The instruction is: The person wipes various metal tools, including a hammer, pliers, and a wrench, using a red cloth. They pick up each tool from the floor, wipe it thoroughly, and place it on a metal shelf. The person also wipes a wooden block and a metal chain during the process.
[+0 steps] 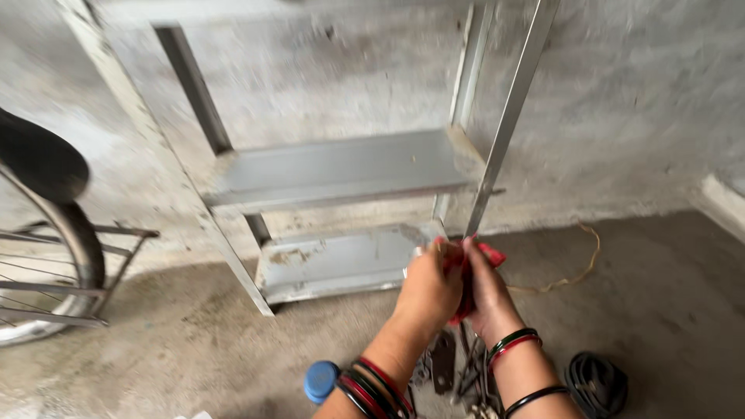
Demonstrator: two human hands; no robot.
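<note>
Where the grey metal rack meets the floor, left hand and right hand close together on a red cloth against its front upright; bicycle wheel left, tools below blurred, blue cap partly hidden.

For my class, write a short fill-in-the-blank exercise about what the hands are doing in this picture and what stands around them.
1. Both hands, left hand and right hand, hold a ____ cloth.
2. The cloth is pressed against the front leg of a grey metal ____.
3. At the left edge stands a bicycle ____.
4. A ____ cap lies below the left wrist.

Missing words: red; shelf rack; wheel; blue
</note>
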